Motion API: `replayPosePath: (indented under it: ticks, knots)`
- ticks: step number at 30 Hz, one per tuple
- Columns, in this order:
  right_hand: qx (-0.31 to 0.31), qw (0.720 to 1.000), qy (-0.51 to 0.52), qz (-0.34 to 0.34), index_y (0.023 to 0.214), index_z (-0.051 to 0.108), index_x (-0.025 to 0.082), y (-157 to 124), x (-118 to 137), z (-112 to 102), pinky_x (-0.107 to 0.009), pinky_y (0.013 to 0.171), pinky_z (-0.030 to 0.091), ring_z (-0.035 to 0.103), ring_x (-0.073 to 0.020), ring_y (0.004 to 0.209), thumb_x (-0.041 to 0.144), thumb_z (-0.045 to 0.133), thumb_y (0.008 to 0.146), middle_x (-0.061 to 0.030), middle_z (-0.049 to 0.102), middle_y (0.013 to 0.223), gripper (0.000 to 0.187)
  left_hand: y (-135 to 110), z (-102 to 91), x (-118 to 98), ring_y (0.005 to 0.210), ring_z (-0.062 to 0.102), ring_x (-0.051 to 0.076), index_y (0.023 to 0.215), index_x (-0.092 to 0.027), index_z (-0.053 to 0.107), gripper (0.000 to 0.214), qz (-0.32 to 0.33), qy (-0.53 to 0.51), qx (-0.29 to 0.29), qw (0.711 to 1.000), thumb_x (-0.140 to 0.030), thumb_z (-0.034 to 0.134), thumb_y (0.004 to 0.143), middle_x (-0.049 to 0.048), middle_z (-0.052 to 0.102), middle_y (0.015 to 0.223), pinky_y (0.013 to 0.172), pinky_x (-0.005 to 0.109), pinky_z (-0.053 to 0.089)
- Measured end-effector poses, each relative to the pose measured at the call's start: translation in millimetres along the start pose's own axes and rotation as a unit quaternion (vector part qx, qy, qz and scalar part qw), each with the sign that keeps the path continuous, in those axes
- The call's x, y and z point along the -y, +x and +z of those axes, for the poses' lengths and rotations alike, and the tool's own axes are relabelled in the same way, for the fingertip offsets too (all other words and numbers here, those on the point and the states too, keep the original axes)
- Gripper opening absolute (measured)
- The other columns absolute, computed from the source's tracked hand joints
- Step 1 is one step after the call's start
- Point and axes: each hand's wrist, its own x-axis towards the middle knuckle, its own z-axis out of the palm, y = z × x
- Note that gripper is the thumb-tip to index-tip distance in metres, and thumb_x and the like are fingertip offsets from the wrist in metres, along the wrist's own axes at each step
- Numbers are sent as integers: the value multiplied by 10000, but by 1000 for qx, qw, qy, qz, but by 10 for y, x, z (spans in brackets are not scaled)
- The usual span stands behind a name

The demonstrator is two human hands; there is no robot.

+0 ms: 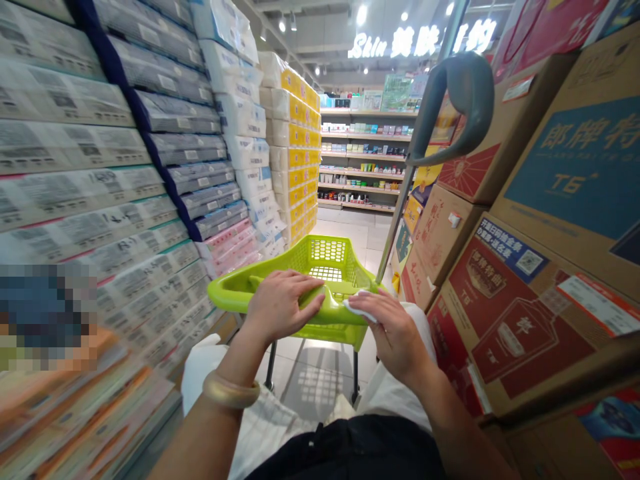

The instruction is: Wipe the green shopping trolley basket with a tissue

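A light-green plastic shopping cart with a perforated basket stands right in front of me. My left hand, with a gold-coloured bangle on the wrist, lies over the cart's near rim, fingers on top and thumb on the near side. On the right part of the same rim, my right hand presses a folded white wipe, mostly covered by its fingers. A metal pole with a grey loop handle rises at the cart's right side. Whether it is fixed to the cart is unclear.
Tall stacks of wrapped tissue packs line the left side. Cardboard cartons are piled close on the right. Shelves of small products stand at the aisle's far end, beyond the tiled floor. A blurred patch covers something at lower left.
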Motion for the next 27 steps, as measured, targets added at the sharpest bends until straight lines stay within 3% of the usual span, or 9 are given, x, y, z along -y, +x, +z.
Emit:
replayPosePath:
  ticks: [6, 13, 17, 19, 22, 24, 27]
  knots:
    - [-62, 996, 15, 65, 1062, 698, 260, -62, -214, -125, -433, 1024, 508, 709, -207, 1028, 217, 488, 953, -44, 758, 1070, 241, -12, -35, 130, 1027, 657, 241, 1113, -273, 714, 387, 4, -20, 4, 1000, -506, 475, 918, 22, 753, 1085, 894, 425, 473]
    - [-21, 997, 69, 4, 1073, 705, 268, -128, -65, -40, -444, 1114, 432, 662, -196, 1145, 179, 472, 966, -37, 749, 1119, 271, -16, -50, 273, 1043, 656, 242, 1149, -266, 702, 426, 14, -34, 7, 999, -513, 440, 920, 31, 749, 1096, 906, 415, 471]
    - [-104, 990, 54, 84, 1075, 709, 255, -161, -225, -29, -413, 977, 549, 705, -218, 1055, 237, 517, 951, -55, 757, 1089, 230, -35, -1, 399, 1117, 618, 249, 1295, -222, 603, 510, 2, -36, -69, 997, -496, 390, 921, 69, 695, 1214, 966, 416, 447]
    - [-114, 988, 54, 92, 1084, 710, 255, -193, -228, -16, -395, 957, 563, 699, -217, 1068, 235, 529, 947, -59, 749, 1113, 228, -45, 36, 406, 1107, 610, 269, 1308, -209, 586, 501, -28, 1, -124, 992, -460, 407, 913, 83, 691, 1197, 986, 445, 422]
    - [-87, 992, 83, 38, 1126, 699, 267, -246, -111, 18, -417, 1056, 498, 658, -206, 1152, 172, 507, 954, -52, 730, 1168, 275, -59, 65, 263, 1069, 607, 294, 1285, -186, 584, 449, -96, 47, -214, 971, -375, 450, 901, 99, 699, 1113, 979, 482, 403]
    - [-66, 992, 103, 2, 1157, 688, 274, -271, -46, 43, -437, 1090, 467, 641, -205, 1179, 141, 489, 956, -46, 726, 1178, 313, -67, 55, 66, 1070, 604, 284, 1238, -184, 597, 394, -96, 14, -244, 965, -349, 470, 903, 98, 688, 1117, 972, 468, 415]
    - [-79, 991, 111, 13, 1150, 693, 272, -285, -60, 73, -433, 1054, 503, 652, -214, 1163, 150, 490, 958, -53, 726, 1176, 305, -67, 23, -278, 1060, 605, 246, 1072, -192, 658, 271, -11, -80, -196, 977, -350, 522, 899, 89, 677, 1116, 949, 404, 450]
